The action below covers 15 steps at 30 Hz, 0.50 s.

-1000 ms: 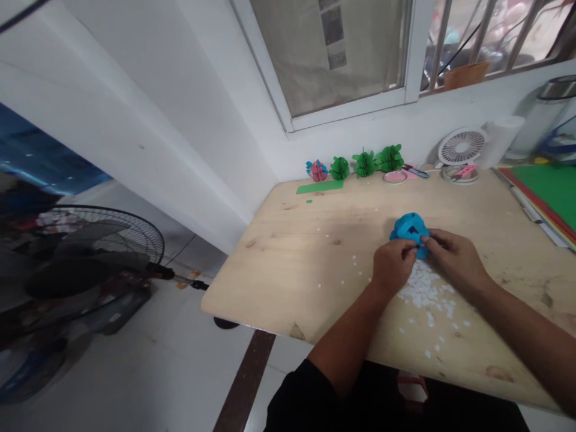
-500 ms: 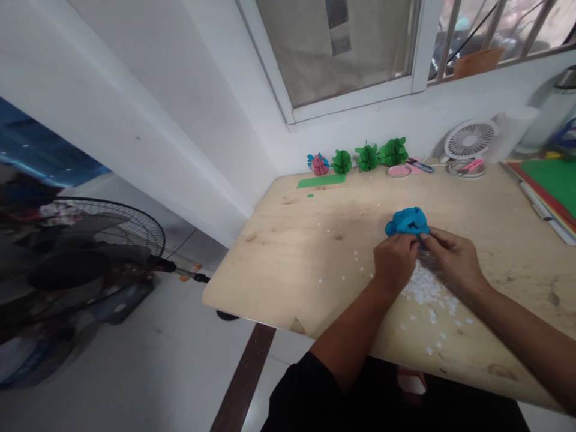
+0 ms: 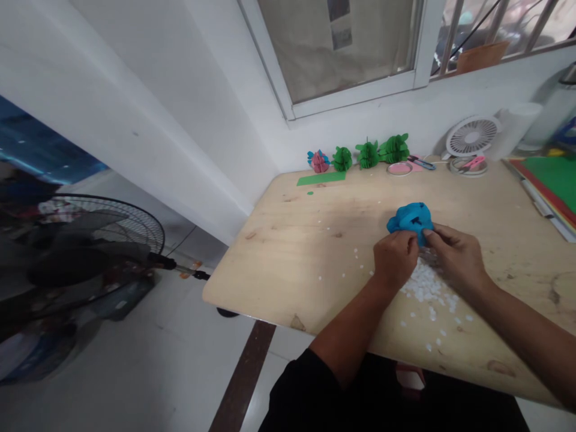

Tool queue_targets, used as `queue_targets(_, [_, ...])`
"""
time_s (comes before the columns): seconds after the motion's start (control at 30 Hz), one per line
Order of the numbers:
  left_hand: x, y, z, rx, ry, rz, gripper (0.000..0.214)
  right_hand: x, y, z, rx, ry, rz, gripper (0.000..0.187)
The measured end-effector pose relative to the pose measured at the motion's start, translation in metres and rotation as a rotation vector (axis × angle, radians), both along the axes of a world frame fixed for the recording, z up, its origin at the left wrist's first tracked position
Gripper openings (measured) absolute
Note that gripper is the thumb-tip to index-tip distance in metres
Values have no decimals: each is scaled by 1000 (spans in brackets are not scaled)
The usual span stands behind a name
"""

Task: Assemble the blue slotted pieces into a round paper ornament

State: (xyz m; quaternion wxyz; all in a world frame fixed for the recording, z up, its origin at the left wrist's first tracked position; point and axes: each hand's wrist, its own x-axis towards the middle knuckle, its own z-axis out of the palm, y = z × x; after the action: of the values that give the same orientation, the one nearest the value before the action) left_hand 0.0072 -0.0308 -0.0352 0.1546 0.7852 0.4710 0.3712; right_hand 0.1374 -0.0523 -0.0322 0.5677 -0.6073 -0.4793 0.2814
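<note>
Both my hands hold a blue paper craft piece [image 3: 410, 218] just above the wooden table [image 3: 306, 252]. My left hand [image 3: 395, 260] pinches its near left edge with closed fingers. My right hand [image 3: 455, 256] pinches its near right edge, fingers closed too. Under my hands lies a pile of small white paper bits [image 3: 427, 290], with more scattered around.
Along the wall stand a pink-and-blue paper ball [image 3: 318, 161] and three green ones [image 3: 369, 153], with a green paper strip [image 3: 321, 179] in front. A small white fan [image 3: 472, 137], tape rolls and coloured sheets [image 3: 554, 186] sit at the right. A floor fan [image 3: 85, 252] stands left of the table.
The blue piece has been turned slightly in my fingers and sits a little higher in view. My hands stay in about the same place.
</note>
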Motion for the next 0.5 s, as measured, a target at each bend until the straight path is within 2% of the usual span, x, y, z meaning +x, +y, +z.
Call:
queue_targets(0.2, [-3, -4, 5, -42, -107, -53, 25, 9, 3, -1, 3, 43, -62, 25])
queue_targets(0.33, [-5, -7, 7, -30, -89, -98, 15, 12, 4, 0, 5, 15, -110, 27])
queue_targets(0.43, [-7, -8, 6, -19, -96, -113, 24, 12, 4, 1, -4, 37, -131, 28])
queue_targets(0.5, [-8, -6, 5, -19, -175, -112, 15, 12, 4, 1, 6, 46, -138, 28])
